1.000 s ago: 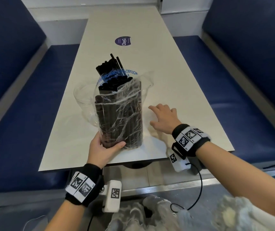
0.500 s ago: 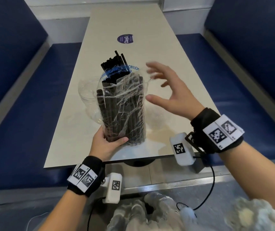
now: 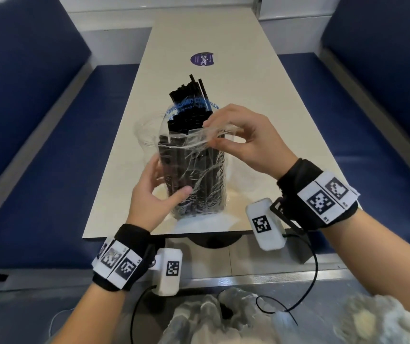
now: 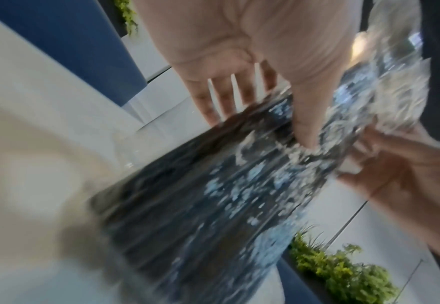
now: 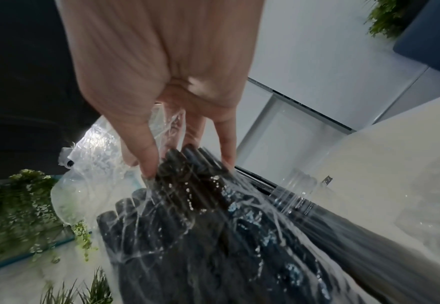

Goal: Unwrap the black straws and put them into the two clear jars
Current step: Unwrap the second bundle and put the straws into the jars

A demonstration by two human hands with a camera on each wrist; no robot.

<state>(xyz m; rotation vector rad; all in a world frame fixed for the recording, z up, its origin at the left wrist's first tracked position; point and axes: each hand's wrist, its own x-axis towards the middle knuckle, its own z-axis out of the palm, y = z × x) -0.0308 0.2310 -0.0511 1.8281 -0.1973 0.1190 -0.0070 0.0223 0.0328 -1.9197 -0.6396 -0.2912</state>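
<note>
Where the long cream table (image 3: pixel 261 78) runs between two blue bench seats (image 3: pixel 50 155) toward a white wall, a bundle of black straws (image 3: pixel 194 175) stands upright near its front edge, sheathed in clear wrap (image 3: pixel 199 145) and beside a clear jar (image 3: pixel 144 135). Left hand (image 3: pixel 154 197) cups the bundle's lower part, thumb and fingers curled around it; right hand (image 3: pixel 246 140) pinches the wrap's gathered top edge. A purple sticker (image 3: pixel 202 61) lies farther along; the blurred wrist views show what are probably green plants (image 5: pixel 19 203).
</note>
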